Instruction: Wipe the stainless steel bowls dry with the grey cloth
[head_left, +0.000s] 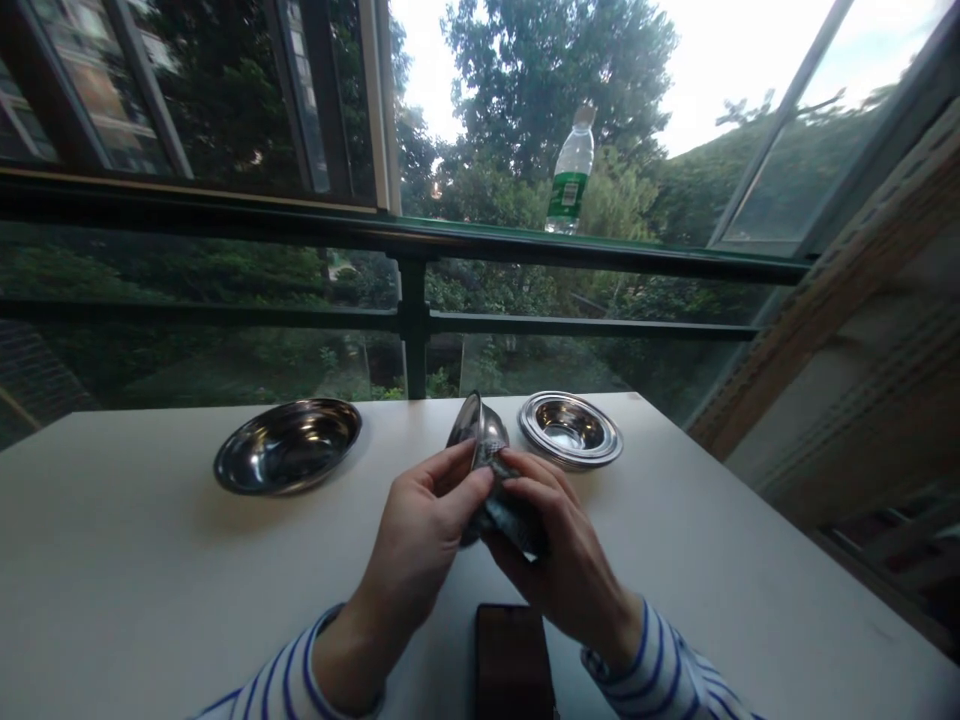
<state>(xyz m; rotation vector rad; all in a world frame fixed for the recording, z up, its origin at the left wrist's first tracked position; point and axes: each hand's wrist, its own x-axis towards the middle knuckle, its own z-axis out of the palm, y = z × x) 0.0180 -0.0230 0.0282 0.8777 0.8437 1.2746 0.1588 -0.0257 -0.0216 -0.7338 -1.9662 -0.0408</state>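
Note:
A shiny metal bowl (493, 425) is tipped on its side above the middle of the table, its opening facing left. My left hand (416, 535) grips it by the rim, with the fingers at the inner side and the thumb reaching over the outside. In my right hand (566, 545) is a dark, crumpled cloth (514, 515), pressed against the bowl's outer side. The cloth and my fingers cover the lower part of the bowl. Both hands are closed, close together, thumb near fingertips.
A wide metal bowl (289, 447) stands on the white table (112, 560) at the left. Nested metal dishes (570, 428) sit at the right. A dark, flat rectangular object (513, 660) lies near me. Beyond the railing (300, 232) is a green-labelled bottle (571, 175).

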